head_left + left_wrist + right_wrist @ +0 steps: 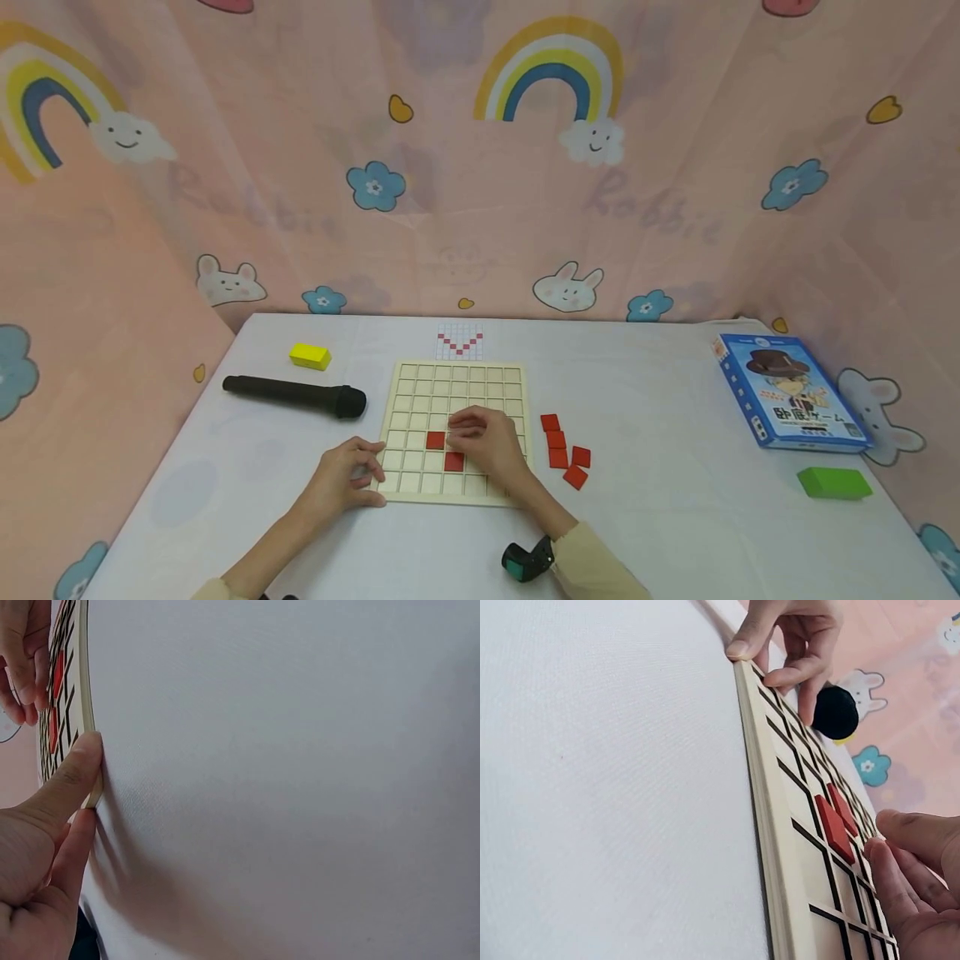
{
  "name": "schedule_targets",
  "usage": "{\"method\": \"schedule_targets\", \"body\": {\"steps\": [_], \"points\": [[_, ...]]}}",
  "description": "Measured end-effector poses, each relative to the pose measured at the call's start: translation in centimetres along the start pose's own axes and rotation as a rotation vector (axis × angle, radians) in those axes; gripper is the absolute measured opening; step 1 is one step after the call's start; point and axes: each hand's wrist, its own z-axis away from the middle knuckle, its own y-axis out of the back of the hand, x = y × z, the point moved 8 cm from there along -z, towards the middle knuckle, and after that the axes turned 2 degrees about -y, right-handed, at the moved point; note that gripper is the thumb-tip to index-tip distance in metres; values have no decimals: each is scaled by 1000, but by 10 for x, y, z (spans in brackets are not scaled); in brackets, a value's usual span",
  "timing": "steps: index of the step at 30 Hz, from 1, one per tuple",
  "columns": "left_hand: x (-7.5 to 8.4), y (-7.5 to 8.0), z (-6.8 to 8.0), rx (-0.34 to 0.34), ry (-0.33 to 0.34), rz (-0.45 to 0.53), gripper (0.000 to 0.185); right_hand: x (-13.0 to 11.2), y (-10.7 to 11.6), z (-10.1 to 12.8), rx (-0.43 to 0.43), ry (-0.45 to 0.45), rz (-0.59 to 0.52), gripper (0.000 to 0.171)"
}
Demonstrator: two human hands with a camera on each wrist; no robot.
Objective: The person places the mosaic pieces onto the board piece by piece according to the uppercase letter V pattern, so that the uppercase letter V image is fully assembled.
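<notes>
A wooden grid board (452,433) lay flat on a white worktop (660,508), near its front middle. The left hand (347,479) steadied the board's near-left corner — thumb pressed against the edge, fingers (799,671) curled loosely over the rim. The right hand (487,442) rested on the board's centre, its fingers bent over the cells; whether they pinched a tile could not be told. Two red tiles (444,450) sat in cells beside it. Loose red tiles (566,454) lay just right of the board — a black microphone (294,394) to its left.
</notes>
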Motion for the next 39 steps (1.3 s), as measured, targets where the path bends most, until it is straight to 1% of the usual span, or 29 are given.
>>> {"method": "schedule_targets", "body": {"steps": [7, 9, 13, 19, 25, 28, 33, 37, 39], "points": [[-1, -2, -1, -11, -8, 43, 34, 4, 28, 13, 25, -73, -92, 25], [-3, -2, -1, -12, 0, 47, 35, 7, 39, 18, 47, -100, -116, 25], [-5, -3, -1, -12, 9, 55, 35, 14, 64, 29, 85, -126, -132, 27], [-5, -2, 0, -11, -4, 68, 35, 29, 102, 47, 129, -163, -92, 29], [-3, -1, 1, -7, -31, 55, 36, 44, 131, 65, 157, -222, -93, 31], [-3, -1, 2, -6, -38, 64, 38, 48, 142, 71, 170, -223, -74, 33], [-6, -1, 3, -9, -23, 86, 39, 53, 155, 79, 177, -223, -61, 36], [-8, -2, 2, -4, -19, 91, 39, 57, 164, 82, 182, -230, -5, 36], [-8, -2, 2, -1, -29, 88, 39, 59, 168, 82, 180, -239, 18, 36]]}}
